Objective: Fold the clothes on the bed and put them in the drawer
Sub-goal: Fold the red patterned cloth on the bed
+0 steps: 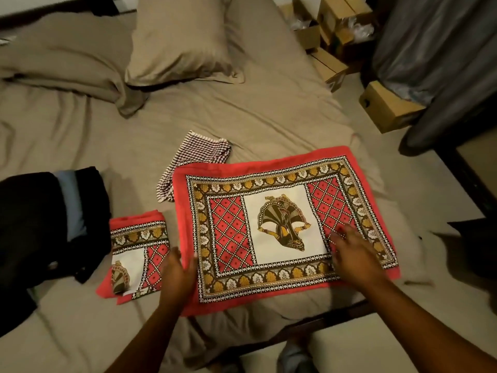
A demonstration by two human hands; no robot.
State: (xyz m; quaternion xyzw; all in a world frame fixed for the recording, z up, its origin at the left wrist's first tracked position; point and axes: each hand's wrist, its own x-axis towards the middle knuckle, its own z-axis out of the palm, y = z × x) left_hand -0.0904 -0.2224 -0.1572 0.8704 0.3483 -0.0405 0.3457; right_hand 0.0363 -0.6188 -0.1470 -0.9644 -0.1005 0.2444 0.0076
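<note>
The right hand [352, 251] lies flat on the near right part of the large red patterned cloth [228, 230], fingers straight and spread, though blurred. I judge it is pressing the cloth smooth and pinning it so that it does not slide. The left hand [178, 273] is at the cloth's near left edge with the thumb over the red border. Whether the fingers are under the edge and pinching it, I cannot tell. Placed there, it looks ready to lift that side over for the next fold.

The cloth lies spread as a wide rectangle near the foot of the bed [242, 117], so it seems only part folded. Just left of it sits a small folded cloth [137, 251] of the same print, probably the size to aim for. Further left is a pile of dark clothes [40, 224], apparently set aside as done. A checked cloth [193, 160] lies crumpled at the far left corner of the big one, partly under it and not yet folded. A pillow [180, 41] lies at the far end. No drawer is in view.
</note>
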